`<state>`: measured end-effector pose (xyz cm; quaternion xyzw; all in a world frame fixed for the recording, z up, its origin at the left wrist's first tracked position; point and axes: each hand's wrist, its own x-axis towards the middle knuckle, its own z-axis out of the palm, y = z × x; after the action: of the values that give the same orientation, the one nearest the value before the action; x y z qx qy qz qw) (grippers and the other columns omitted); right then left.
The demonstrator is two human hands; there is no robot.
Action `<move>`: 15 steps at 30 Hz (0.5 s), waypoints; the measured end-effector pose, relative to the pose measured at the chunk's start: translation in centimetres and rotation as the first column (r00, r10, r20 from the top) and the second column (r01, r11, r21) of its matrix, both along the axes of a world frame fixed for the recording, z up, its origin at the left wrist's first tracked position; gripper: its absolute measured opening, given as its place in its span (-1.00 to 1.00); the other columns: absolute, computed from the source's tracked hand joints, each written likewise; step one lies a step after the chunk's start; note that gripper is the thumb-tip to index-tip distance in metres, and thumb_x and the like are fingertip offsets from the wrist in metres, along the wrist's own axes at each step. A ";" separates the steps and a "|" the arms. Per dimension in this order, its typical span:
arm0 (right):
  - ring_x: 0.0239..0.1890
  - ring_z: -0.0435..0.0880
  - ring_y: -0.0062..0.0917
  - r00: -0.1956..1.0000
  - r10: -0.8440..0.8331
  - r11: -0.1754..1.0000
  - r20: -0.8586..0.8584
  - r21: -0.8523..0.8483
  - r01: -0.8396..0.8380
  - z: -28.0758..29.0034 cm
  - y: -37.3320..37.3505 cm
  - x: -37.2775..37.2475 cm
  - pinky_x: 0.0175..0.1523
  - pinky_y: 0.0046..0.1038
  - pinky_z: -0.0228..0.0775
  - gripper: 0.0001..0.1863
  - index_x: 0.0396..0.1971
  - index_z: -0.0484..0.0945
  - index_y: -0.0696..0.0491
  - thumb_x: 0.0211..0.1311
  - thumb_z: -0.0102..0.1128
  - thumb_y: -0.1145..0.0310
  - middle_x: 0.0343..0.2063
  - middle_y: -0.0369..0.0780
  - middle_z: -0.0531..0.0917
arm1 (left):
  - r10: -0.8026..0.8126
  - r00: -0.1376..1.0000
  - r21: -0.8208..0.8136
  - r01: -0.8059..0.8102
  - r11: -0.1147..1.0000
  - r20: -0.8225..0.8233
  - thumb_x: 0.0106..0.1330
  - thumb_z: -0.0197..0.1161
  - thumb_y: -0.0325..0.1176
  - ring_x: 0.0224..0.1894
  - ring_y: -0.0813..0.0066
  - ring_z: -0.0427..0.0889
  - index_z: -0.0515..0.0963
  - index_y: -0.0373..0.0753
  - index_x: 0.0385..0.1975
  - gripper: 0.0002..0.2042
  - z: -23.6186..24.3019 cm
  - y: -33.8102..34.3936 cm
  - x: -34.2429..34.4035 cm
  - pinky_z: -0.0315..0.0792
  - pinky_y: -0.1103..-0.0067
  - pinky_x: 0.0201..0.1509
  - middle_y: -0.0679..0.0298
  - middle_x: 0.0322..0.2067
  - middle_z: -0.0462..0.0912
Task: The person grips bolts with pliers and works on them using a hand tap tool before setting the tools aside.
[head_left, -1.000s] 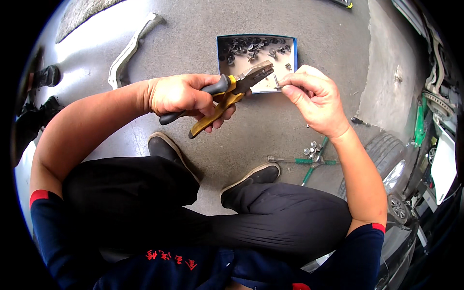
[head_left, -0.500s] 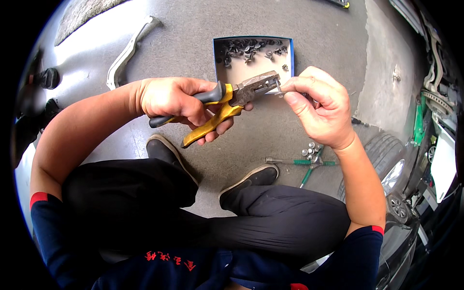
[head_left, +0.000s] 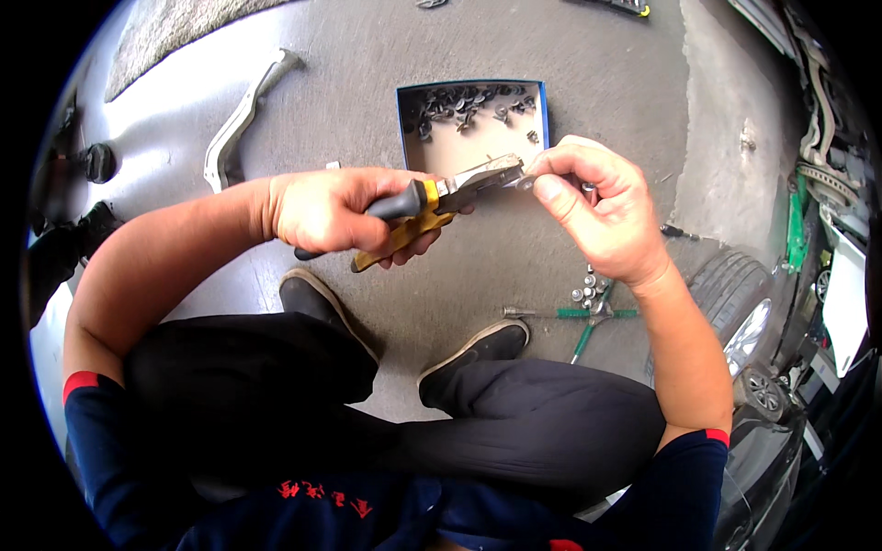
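My left hand [head_left: 329,211] is wrapped round a pair of pliers [head_left: 480,179] with black and yellow handles. The jaws point right, toward my right hand [head_left: 602,207]. Between that hand's thumb and forefinger a small shiny metal piece [head_left: 525,183] is pinched, right at the tip of the jaws. Its exact kind is too small to tell, and the fingertips hide part of it. Just beyond the pliers lies a shallow blue-edged box [head_left: 450,158], with many small dark plastic clips [head_left: 467,99] heaped at its far side.
A green-handled cross wrench [head_left: 599,316] lies on the floor at the right, several lug nuts [head_left: 579,294] beside it. Farther right are a tyre [head_left: 726,294] and car parts. At the left sit a pale curved bar [head_left: 241,115] and a grey mat [head_left: 175,37]. My shoes [head_left: 473,351] are below.
The pliers have rolled in my left hand's grip, and their handles look closer together. Both hands stay near each other at the jaw tips. The whole view has shifted slightly.
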<state>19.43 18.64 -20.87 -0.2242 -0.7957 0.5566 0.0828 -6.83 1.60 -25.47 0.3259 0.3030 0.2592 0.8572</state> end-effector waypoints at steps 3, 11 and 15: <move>-0.30 0.57 -0.63 1.000 -0.005 1.000 -0.022 -0.017 0.005 -0.4 -0.2 -0.5 -0.19 -0.54 0.43 -0.92 -0.21 0.70 0.21 0.37 0.35 0.53 -0.34 -0.27 0.63 | 0.051 0.989 0.078 -0.040 0.996 -0.137 0.21 0.08 -0.58 -0.12 0.52 0.52 0.43 -0.23 0.20 -0.51 1.2 -0.2 0.0 0.51 0.54 -0.01 0.30 -0.14 0.52; -0.33 0.56 -0.72 0.977 -0.194 0.857 0.085 -0.471 0.211 0.3 -1.1 0.6 -0.23 -0.61 0.46 -0.87 -0.02 0.66 0.13 0.56 0.21 0.47 -0.30 -0.38 0.62 | 0.248 0.900 0.473 -0.054 0.880 -0.359 0.20 0.09 -0.62 0.08 0.35 0.57 0.12 -0.33 0.60 -0.17 0.5 -0.1 0.5 0.46 0.46 0.29 0.14 0.05 0.55; -0.54 0.36 -0.82 0.959 -0.216 0.610 0.185 -0.741 0.280 0.5 -1.1 1.0 -0.49 -0.68 0.24 -0.80 0.01 0.62 0.10 0.65 0.10 0.33 -0.34 -0.36 0.58 | 0.447 0.765 0.764 0.089 0.640 -0.463 0.09 0.12 -0.64 0.26 0.02 0.57 0.14 -0.43 0.56 -0.14 0.5 0.8 0.5 0.41 0.29 0.42 -0.12 0.24 0.52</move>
<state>20.41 17.52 -20.33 -0.3672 -0.4520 0.8125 0.0266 -6.38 2.38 -25.01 0.6802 0.4631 0.3280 0.4640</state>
